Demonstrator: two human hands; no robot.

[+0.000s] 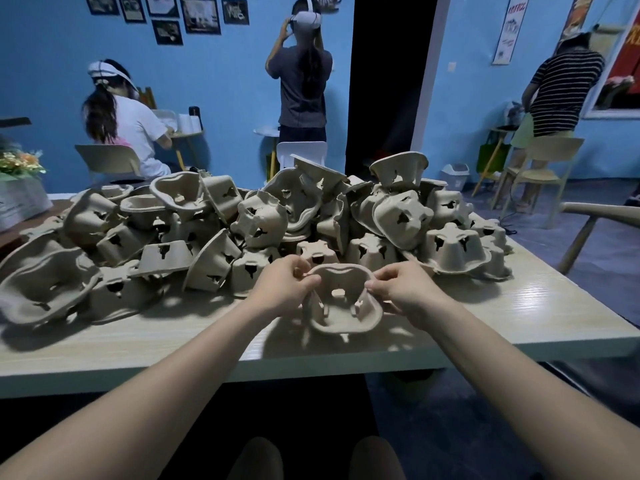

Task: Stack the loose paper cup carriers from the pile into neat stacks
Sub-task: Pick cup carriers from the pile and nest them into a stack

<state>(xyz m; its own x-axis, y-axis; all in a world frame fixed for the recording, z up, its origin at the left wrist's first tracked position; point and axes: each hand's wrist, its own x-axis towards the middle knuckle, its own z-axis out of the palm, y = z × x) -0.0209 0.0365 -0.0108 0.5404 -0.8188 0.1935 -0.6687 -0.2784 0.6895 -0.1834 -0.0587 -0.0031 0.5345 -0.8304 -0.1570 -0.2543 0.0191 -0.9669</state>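
I held one paper cup carrier (341,303) with its open side tipped toward me, my left hand (285,285) pinching its left rim and my right hand (403,291) pinching the right rim, because a grip on both sides seemed the surest way to keep the flimsy shell square before starting a stack. It hung between my two hands above the bare strip along the near edge of the surface (519,317), just in front of the loose pile (242,220) heaped toward the far edge.

Both hands (287,284) (403,289) forward — fingers pinching
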